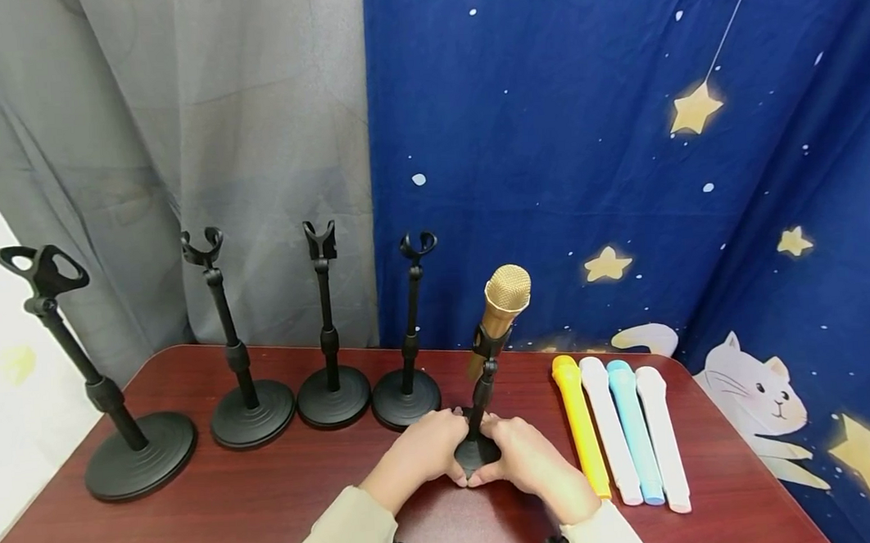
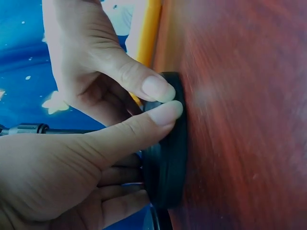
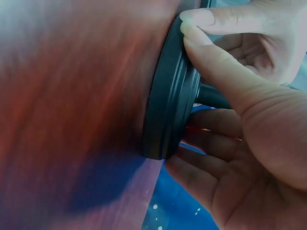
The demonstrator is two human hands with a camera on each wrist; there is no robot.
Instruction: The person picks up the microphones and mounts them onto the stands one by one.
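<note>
Room left of hands (image 1: pixel 433 445) (image 1: pixel 524 454) (stands (image 1: pixel 330 341) behind)

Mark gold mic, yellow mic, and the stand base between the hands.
Gold mic (image 1: pixel 497 321): head view, body below mesh.
Yellow mic (image 1: pixel 583 428): head view, mid-handle.
Stand base (image 3: pixel 168 98): right wrist view, rim.

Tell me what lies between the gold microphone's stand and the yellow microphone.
The head view shows the right hand, holding the stand by its base, then bare table before the yellow microphone.

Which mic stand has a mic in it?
The rightmost stand, between the left hand and right hand: it holds the gold microphone. The other four stands hold none.
</note>
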